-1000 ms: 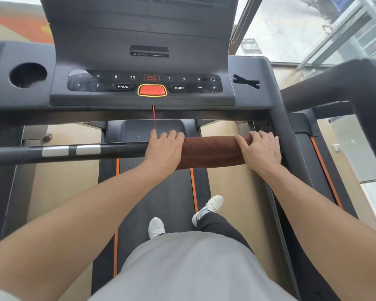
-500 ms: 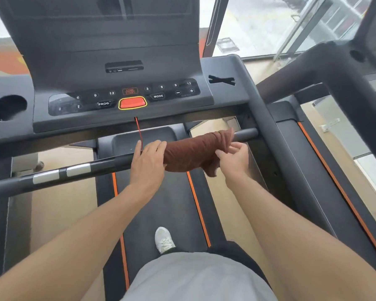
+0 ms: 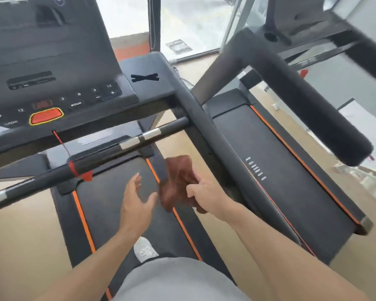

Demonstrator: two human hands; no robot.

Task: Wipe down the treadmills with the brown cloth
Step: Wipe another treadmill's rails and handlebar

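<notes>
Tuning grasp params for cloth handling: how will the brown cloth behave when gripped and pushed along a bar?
Likely floppy: the brown cloth hangs bunched and creased from the right hand, keeping no shape of its own. Probably light, since one hand holds it in mid-air while the left hand is open beside it. It shouldn't roll; slipperiness can't be judged through the blur.

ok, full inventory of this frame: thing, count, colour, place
treadmill: 1, black belt with orange stripes, underfoot
console: 1, dark grey, upper left
stop button: 1, red with yellow rim, on console
front handlebar: 1, black with silver bands, below console
safety cord: 1, red, from console to handlebar
second treadmill: 1, black with orange stripes, right
brown cloth: 1, bunched, off the handlebar, in right hand
shoe: 1, white, on belt
left hand: open, beside cloth, holding nothing
right hand: grips cloth
</notes>
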